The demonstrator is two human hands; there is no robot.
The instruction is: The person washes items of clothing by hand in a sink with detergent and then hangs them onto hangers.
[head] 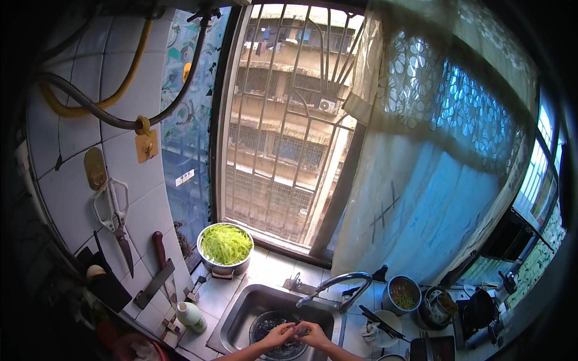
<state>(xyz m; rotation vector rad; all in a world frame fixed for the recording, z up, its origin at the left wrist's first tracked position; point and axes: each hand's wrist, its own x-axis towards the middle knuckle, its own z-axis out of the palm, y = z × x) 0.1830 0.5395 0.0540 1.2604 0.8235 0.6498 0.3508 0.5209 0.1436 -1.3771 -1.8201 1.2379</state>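
Note:
Both bare hands are close together over a dark round basin (257, 327) that sits inside the stainless steel sink (238, 311). Dark, shiny contents, perhaps wet, show in the basin around my fingers. My right hand (314, 335) has its fingers curled around a small dark piece (302, 331), too small to name. Beside it, my left hand (278, 335) is bent inward with its fingertips almost meeting the right ones. Whether the left fingers pinch anything is unclear. A chrome faucet (356, 276) arches over the sink, its spout just above the hands.
A pot of shredded green vegetable (226, 246) stands behind the sink, left. A pale bottle (192, 317) is nearer. Right are a plate with dark chopsticks (384, 322), a pot of diced food (402, 293) and a wok (481, 309). Scissors (115, 216) and a red-handled knife (160, 250) hang left.

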